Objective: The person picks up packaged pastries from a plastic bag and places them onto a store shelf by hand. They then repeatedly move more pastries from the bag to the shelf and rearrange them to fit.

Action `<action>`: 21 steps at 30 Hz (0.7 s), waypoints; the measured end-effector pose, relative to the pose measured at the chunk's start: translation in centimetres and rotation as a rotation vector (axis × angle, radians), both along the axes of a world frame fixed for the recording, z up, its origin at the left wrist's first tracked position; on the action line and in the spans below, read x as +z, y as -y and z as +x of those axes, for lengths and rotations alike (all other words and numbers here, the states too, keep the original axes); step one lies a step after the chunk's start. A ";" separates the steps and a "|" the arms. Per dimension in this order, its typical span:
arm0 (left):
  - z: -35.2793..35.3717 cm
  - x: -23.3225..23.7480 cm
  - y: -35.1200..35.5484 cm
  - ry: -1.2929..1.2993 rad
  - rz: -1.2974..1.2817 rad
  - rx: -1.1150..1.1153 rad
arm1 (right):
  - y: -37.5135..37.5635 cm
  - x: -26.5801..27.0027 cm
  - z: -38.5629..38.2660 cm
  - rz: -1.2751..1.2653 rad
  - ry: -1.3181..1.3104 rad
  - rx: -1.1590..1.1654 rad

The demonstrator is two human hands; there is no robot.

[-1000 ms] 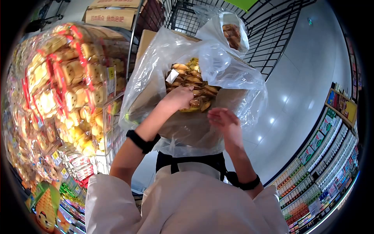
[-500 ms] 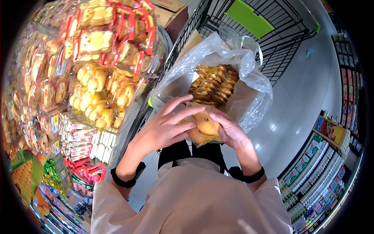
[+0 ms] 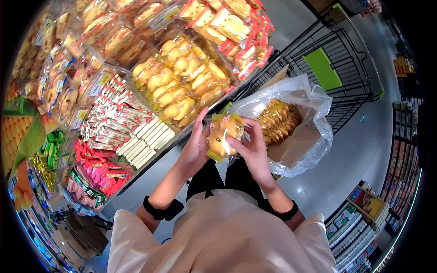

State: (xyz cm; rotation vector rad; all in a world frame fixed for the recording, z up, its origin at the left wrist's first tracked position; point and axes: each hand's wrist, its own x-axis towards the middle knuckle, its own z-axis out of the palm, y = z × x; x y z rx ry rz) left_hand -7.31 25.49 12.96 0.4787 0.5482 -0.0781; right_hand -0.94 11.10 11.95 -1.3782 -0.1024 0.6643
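My right hand (image 3: 256, 154) grips a bear-shaped bun in a clear wrapper (image 3: 223, 135), thumb across its front and fingers at its upper right edge. My left hand (image 3: 195, 148) is at the bun's left side, fingers stretched upward and apart from a grip; whether its palm touches the wrapper is hard to tell. Just beyond lies a display bin of similar yellow wrapped buns (image 3: 180, 82). To the right, an open clear plastic bag (image 3: 302, 152) in a carton holds rows of wrapped buns (image 3: 277, 120).
A black wire shopping cart (image 3: 350, 86) with a green panel (image 3: 323, 69) stands behind the bag. Left of me, the display also holds red-and-white wrapped sticks (image 3: 120, 120), pink packets (image 3: 104, 170) and red-edged packs (image 3: 232, 27). Stocked shelves (image 3: 350, 232) line the right.
The view has turned toward the display. The bun has moved left, from in front of the bag toward the bin, now held upright. My left hand has shifted from over the bun to its side.
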 end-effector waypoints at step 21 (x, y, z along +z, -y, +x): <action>-4.9 -0.3 -6.2 -0.015 0.853 -0.310 | -2.3 2.5 0.7 0.032 -0.189 0.287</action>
